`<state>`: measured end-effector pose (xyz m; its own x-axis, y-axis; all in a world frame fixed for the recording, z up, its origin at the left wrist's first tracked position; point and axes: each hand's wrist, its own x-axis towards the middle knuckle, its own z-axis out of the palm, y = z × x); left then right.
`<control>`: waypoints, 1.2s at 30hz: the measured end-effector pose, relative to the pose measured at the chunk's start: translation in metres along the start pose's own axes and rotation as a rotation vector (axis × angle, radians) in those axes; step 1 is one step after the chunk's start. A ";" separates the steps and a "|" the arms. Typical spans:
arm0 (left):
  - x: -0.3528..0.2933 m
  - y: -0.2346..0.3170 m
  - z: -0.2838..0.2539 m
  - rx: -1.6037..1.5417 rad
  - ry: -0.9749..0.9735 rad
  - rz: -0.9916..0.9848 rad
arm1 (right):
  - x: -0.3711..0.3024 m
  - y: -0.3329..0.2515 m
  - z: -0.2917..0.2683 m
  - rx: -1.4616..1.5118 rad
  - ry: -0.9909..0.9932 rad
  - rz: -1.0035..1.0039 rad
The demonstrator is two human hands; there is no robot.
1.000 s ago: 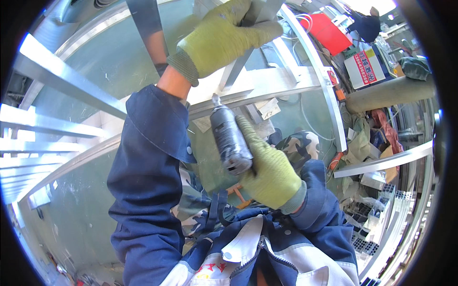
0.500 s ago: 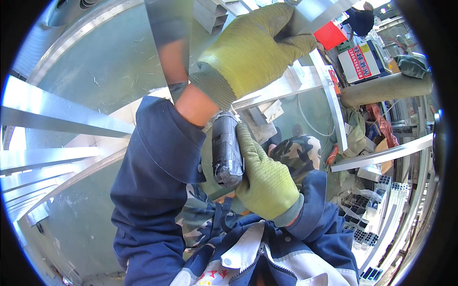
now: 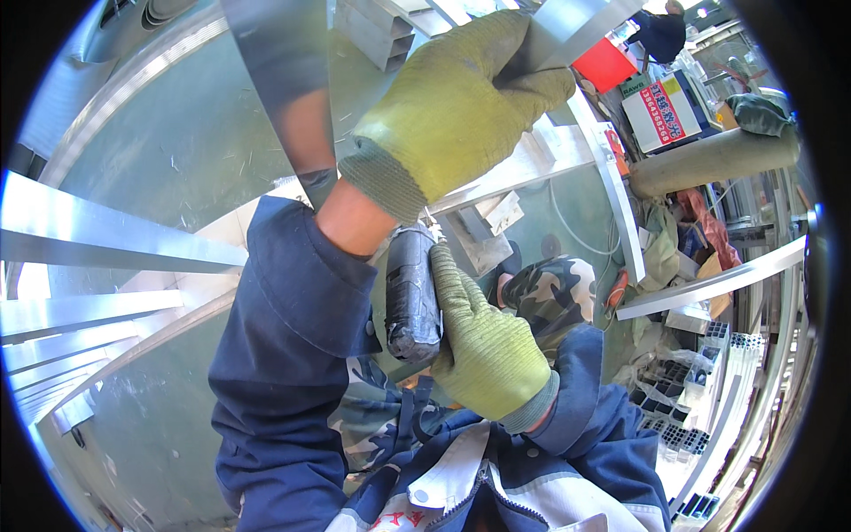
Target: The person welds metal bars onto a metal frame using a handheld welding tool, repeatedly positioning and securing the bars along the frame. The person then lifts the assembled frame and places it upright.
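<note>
My left hand [image 3: 443, 111], in a yellow-green work glove, reaches across the upper middle with its thumb and fingers closed around a flat silver metal bar [image 3: 576, 31]. Below it, my right hand [image 3: 487, 346], gloved alike, grips the right side of a blocky black tape-wrapped tool [image 3: 414, 293]. The tool's far end lies partly behind my left wrist, and a small bright metal part shows there. I cannot make out what kind of tool it is. A shiny strip [image 3: 284, 80] runs down beside my left wrist, mirroring skin and sleeve.
Long silver metal profiles [image 3: 106, 217] fan out at the left. More stock, including bundled square tubes [image 3: 674, 390], lies at the right. A white box [image 3: 660, 115], a red box [image 3: 605, 64] and a thick roll [image 3: 718, 164] stand at the back right. Another person [image 3: 660, 35] is behind them.
The black tape-wrapped tool and my right hand have shifted slightly left and down. My left hand has drifted a little left with the bar, still gripping it.
</note>
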<state>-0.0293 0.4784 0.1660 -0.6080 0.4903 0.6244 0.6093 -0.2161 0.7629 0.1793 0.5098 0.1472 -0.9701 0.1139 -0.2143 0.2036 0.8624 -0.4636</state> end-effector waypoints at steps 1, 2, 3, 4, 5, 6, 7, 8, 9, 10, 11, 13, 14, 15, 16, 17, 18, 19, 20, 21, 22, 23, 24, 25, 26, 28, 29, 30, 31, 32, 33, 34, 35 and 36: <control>0.000 0.001 0.000 0.000 -0.005 0.001 | 0.000 0.000 0.000 -0.005 0.002 0.002; 0.001 0.001 0.001 -0.002 -0.011 0.003 | 0.000 0.001 0.000 -0.010 0.004 0.006; 0.001 -0.002 0.003 -0.156 -0.034 0.002 | 0.000 0.001 0.001 -0.008 0.000 -0.001; 0.003 -0.004 0.006 -0.311 -0.058 0.001 | 0.001 0.001 0.003 -0.011 0.004 -0.011; 0.003 -0.006 0.008 -0.466 -0.081 0.001 | 0.001 0.001 0.005 -0.013 0.008 -0.022; 0.002 -0.009 0.007 -0.443 -0.095 -0.030 | 0.002 0.001 0.006 -0.015 0.012 -0.033; 0.000 -0.012 0.005 -0.418 -0.109 -0.061 | 0.002 0.001 0.007 -0.009 0.009 -0.037; 0.000 -0.011 0.003 -0.399 -0.122 -0.092 | 0.003 0.001 0.006 -0.006 0.005 -0.036; -0.001 -0.011 0.002 -0.402 -0.109 -0.079 | 0.004 0.000 0.005 -0.002 -0.001 -0.038; 0.001 -0.009 0.007 -0.426 -0.103 -0.058 | 0.003 0.000 0.002 -0.015 -0.004 -0.013; 0.003 -0.008 0.012 -0.450 -0.095 -0.037 | 0.001 -0.001 -0.001 -0.028 -0.007 0.011; 0.000 -0.012 0.010 -0.464 -0.091 -0.030 | 0.004 -0.002 0.000 -0.017 -0.034 0.003; -0.001 -0.014 0.008 -0.471 -0.089 -0.027 | 0.006 -0.002 0.001 -0.011 -0.047 -0.003; 0.000 -0.011 0.008 -0.455 -0.100 -0.052 | 0.005 -0.003 -0.001 -0.019 -0.053 0.012; 0.002 -0.006 0.008 -0.439 -0.112 -0.076 | 0.004 -0.003 -0.002 -0.038 -0.052 0.024; 0.004 -0.003 0.008 -0.425 -0.124 -0.101 | 0.003 -0.003 -0.003 -0.057 -0.051 0.038; 0.003 -0.006 0.007 -0.432 -0.123 -0.076 | 0.003 -0.003 -0.001 -0.063 -0.057 0.031; 0.002 -0.011 0.007 -0.440 -0.122 -0.052 | 0.003 -0.001 0.003 -0.047 -0.011 -0.013; 0.000 -0.015 0.006 -0.449 -0.122 -0.027 | 0.004 -0.001 0.003 -0.049 -0.034 -0.009; 0.000 -0.016 0.006 -0.449 -0.118 -0.026 | 0.005 -0.003 0.002 -0.057 -0.056 0.003; -0.001 -0.016 0.006 -0.449 -0.114 -0.025 | 0.006 -0.004 0.002 -0.064 -0.078 0.014; -0.002 -0.017 0.005 -0.447 -0.111 -0.024 | 0.006 -0.004 0.003 -0.056 -0.039 -0.009; 0.001 -0.011 0.006 -0.421 -0.111 -0.034 | 0.004 -0.004 0.002 -0.066 -0.022 -0.002; 0.003 -0.004 0.005 -0.394 -0.111 -0.045 | 0.002 -0.004 0.001 -0.076 -0.005 0.005; 0.005 0.001 0.006 -0.368 -0.111 -0.055 | 0.000 -0.003 0.000 -0.087 0.013 0.012; 0.003 -0.003 0.004 -0.283 -0.091 -0.049 | 0.002 -0.002 0.002 -0.062 -0.011 -0.004; 0.002 -0.005 0.003 -0.241 -0.081 -0.045 | 0.003 -0.001 0.004 -0.049 -0.023 -0.012; -0.002 -0.005 0.002 -0.196 -0.060 -0.036 | 0.003 -0.001 0.005 -0.040 -0.019 -0.023; -0.005 0.000 0.001 -0.161 -0.039 -0.024 | 0.003 -0.001 0.005 -0.036 -0.013 -0.025; -0.007 0.003 0.000 -0.124 -0.018 -0.012 | 0.003 -0.001 0.005 -0.031 -0.008 -0.028; -0.004 0.003 0.002 -0.158 -0.033 -0.034 | 0.001 -0.001 0.004 -0.041 -0.005 -0.021; -0.001 0.000 0.003 -0.190 -0.049 -0.055 | 0.000 0.000 0.004 -0.050 -0.003 -0.014; 0.002 -0.001 0.005 -0.221 -0.064 -0.078 | -0.001 0.000 0.003 -0.059 -0.001 -0.008; 0.001 -0.003 0.006 -0.279 -0.069 -0.073 | -0.001 -0.001 0.002 -0.064 -0.008 -0.002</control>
<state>-0.0292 0.4844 0.1637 -0.6029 0.5673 0.5610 0.3965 -0.3972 0.8277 0.1807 0.5081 0.1460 -0.9695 0.1084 -0.2199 0.1924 0.8924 -0.4082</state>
